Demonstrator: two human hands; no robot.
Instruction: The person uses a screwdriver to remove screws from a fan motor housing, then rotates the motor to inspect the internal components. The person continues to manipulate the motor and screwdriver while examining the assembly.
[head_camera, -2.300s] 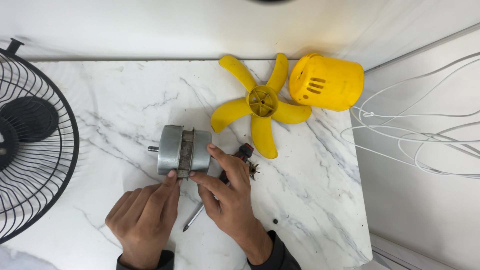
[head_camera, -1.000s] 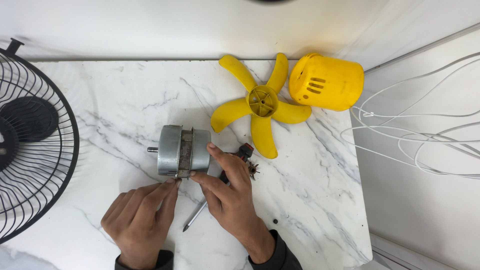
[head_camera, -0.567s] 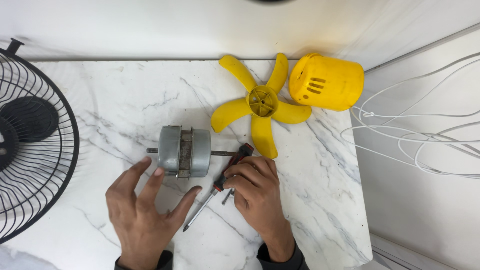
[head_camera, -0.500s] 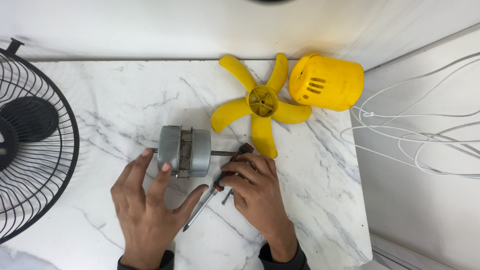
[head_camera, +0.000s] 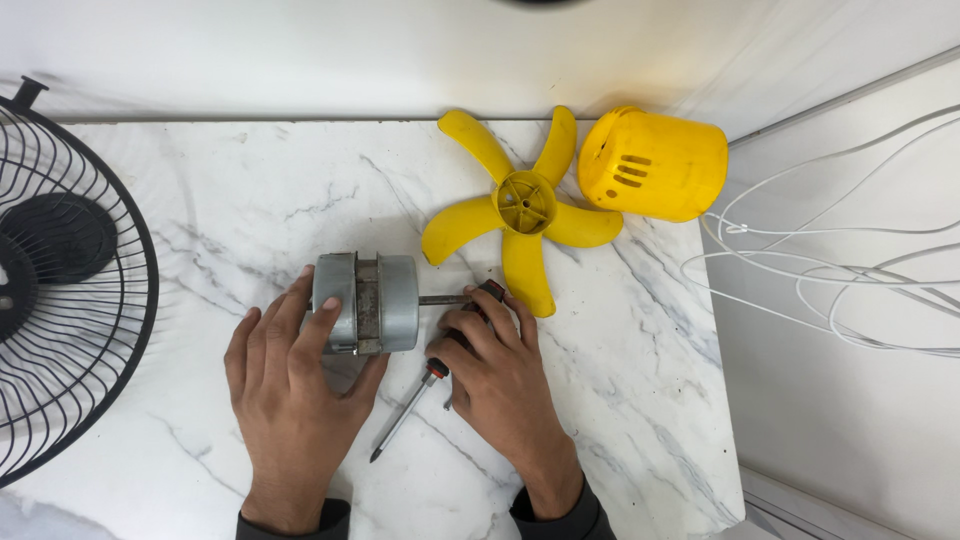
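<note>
Bare grey cylindrical metal fan motor (head_camera: 366, 302) lies on its side on the white marble-patterned worktop (head_camera: 230, 200), slightly left of centre, with its thin steel shaft (head_camera: 443, 299) pointing right. The left hand (head_camera: 290, 385) is laid over the motor's near left part, fingers spread across the casing and thumb tucked under its lower right edge; it braces the motor rather than lifting it. The right hand (head_camera: 492, 365) is closed around the dark, red-trimmed handle of a screwdriver (head_camera: 415, 405), whose metal shank slants down-left to a tip resting on the worktop between the 2 wrists. The right fingertips sit just beside the shaft end; whether they touch it cannot be told. The 2 hands are apart, 1 on each item. Behind the motor lies a yellow plastic 5-bladed fan impeller (head_camera: 520, 208), hub up, and just to its right a yellow plastic vented motor cover (head_camera: 655, 165) lies on its side. A black wire fan guard (head_camera: 70, 270) occupies the left edge, and loose white cable (head_camera: 830, 270) lies off the worktop at right. Judgement: the motor is already out of its housing and the step in hand is taking up the driver while steadying the motor. Next move calls for turning the driver tip-first toward a casing screw, with the left hand keeping the round body from rolling.
</note>
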